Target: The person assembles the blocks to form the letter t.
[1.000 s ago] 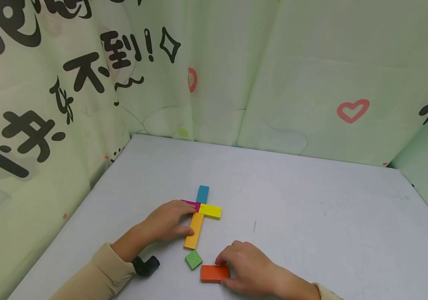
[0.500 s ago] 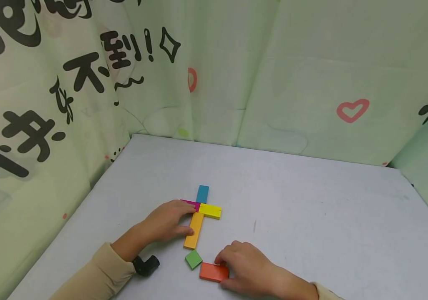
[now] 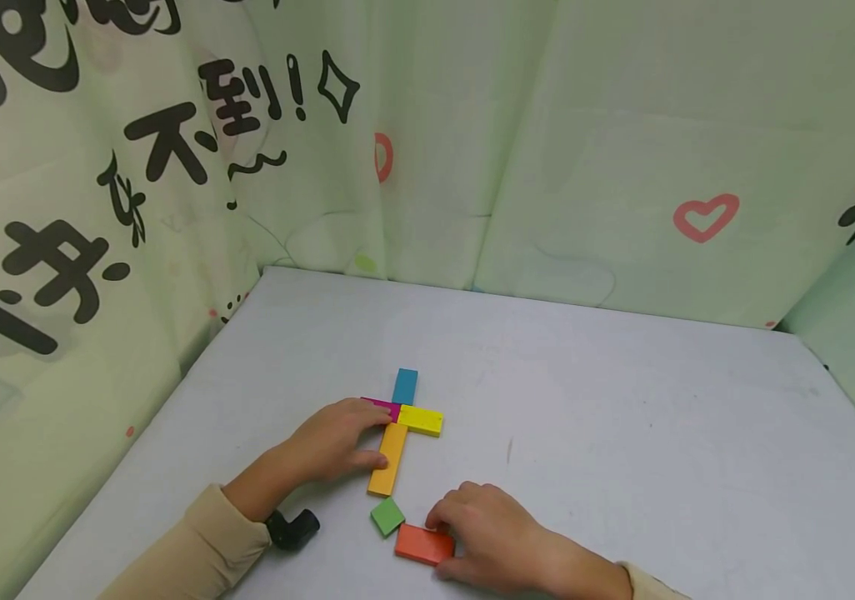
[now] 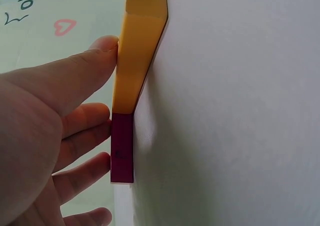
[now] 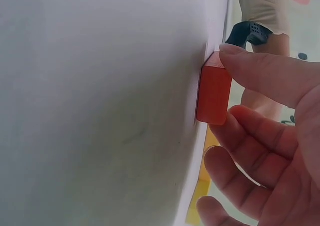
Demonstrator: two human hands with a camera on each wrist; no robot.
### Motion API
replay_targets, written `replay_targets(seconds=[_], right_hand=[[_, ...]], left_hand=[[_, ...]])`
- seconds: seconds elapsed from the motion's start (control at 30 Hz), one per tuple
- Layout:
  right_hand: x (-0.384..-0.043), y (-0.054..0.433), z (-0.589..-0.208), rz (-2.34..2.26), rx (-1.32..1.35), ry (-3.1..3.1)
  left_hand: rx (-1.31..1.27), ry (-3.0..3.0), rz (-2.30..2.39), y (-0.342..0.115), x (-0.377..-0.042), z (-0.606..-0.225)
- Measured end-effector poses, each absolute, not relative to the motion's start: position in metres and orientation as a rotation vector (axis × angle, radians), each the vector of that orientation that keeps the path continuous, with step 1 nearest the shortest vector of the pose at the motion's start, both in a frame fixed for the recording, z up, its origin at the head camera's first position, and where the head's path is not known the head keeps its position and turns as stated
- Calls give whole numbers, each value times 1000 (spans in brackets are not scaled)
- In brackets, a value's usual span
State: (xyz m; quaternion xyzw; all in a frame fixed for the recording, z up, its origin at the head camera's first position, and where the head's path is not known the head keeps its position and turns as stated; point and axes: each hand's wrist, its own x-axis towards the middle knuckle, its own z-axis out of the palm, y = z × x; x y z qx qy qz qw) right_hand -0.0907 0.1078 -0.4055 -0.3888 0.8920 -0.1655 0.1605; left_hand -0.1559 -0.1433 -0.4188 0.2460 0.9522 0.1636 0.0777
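Observation:
In the head view my right hand point(image 3: 491, 533) pinches a red-orange block point(image 3: 423, 544) at its right end, thumb on the near side and a fingertip on the far side. The block's left corner comes right up to a small green block point(image 3: 387, 517) turned like a diamond. My left hand point(image 3: 333, 446) rests over an orange block point(image 3: 390, 458) and a magenta block point(image 3: 395, 412), fingers loosely extended. In the left wrist view its thumb touches the orange block and its fingertips lie against the magenta one. A yellow block point(image 3: 422, 421) and a blue block point(image 3: 405, 386) complete the cross shape.
The blocks lie on a white table point(image 3: 622, 450). Pale green curtains point(image 3: 607, 167) with black lettering and red hearts stand behind it and at the sides. A black wrist device point(image 3: 294, 529) sits at my left cuff.
My right hand has turned the red-orange block slightly and slid it left, so its corner now meets the green block. The left hand has stayed in place.

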Motion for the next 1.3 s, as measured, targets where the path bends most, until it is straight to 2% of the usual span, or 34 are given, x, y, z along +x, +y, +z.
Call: replay_targets(seconds=[1.3], right_hand=[[-92,110,-406,-490,-1030,2508]], left_hand=[[713,2852,481,-143,-156,-420]])
